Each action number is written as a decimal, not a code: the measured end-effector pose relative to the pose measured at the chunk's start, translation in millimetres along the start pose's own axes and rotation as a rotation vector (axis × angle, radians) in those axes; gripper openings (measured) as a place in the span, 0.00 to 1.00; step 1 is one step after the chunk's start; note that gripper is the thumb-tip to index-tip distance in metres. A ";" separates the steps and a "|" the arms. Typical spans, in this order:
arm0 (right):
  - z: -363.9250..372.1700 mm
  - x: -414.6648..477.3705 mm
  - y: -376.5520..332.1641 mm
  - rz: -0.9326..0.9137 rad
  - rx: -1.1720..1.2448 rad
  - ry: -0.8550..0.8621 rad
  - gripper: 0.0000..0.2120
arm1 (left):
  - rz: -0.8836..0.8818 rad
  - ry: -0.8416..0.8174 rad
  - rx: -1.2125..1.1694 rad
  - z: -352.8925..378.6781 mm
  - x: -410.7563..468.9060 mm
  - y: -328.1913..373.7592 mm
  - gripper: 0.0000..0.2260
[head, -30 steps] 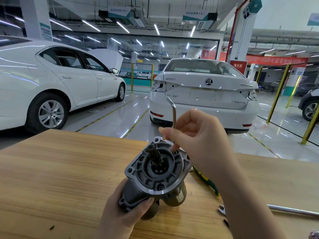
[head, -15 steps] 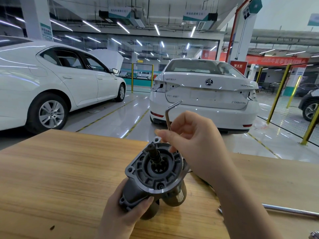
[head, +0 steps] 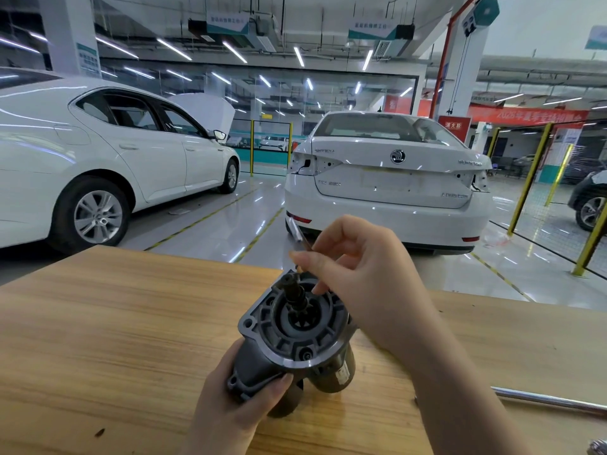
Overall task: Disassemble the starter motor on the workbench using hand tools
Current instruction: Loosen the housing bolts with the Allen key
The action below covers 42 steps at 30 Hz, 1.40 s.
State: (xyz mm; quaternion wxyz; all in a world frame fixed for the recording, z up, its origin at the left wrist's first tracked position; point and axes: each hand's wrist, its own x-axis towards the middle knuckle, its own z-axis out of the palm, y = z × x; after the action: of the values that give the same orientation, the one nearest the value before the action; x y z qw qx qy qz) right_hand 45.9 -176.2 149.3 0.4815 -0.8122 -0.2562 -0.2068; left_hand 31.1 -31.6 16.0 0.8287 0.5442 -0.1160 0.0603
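Note:
The dark grey starter motor [head: 292, 336] stands tilted on the wooden workbench [head: 115, 339], its round nose housing and pinion shaft facing me. My left hand [head: 230, 402] grips its body from below. My right hand [head: 358, 277] pinches a thin L-shaped hex key [head: 297, 234] above the housing's far rim. The key's short arm points up and to the left; its lower end is hidden behind my fingers.
A chrome tool handle [head: 551, 400] lies on the bench at the right, with another metal piece [head: 599, 448] at the bottom right corner. Beyond the bench edge are two white cars [head: 387, 178] on a glossy floor and yellow posts [head: 528, 178].
My right hand has turned the hex key: its upper arm swung from upright, through pointing right, to leaning left. The motor and my left hand stayed put.

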 end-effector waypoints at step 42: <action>-4.7 1.9 7.0 0.015 0.037 -0.050 0.07 | 0.009 0.057 -0.038 2.4 -1.1 1.2 0.20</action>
State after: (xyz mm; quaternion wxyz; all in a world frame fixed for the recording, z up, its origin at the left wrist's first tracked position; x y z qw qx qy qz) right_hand 51.3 -182.8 147.7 0.4917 -0.8099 -0.2658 -0.1781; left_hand 29.4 -33.3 17.8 0.8416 0.5259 -0.0961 0.0773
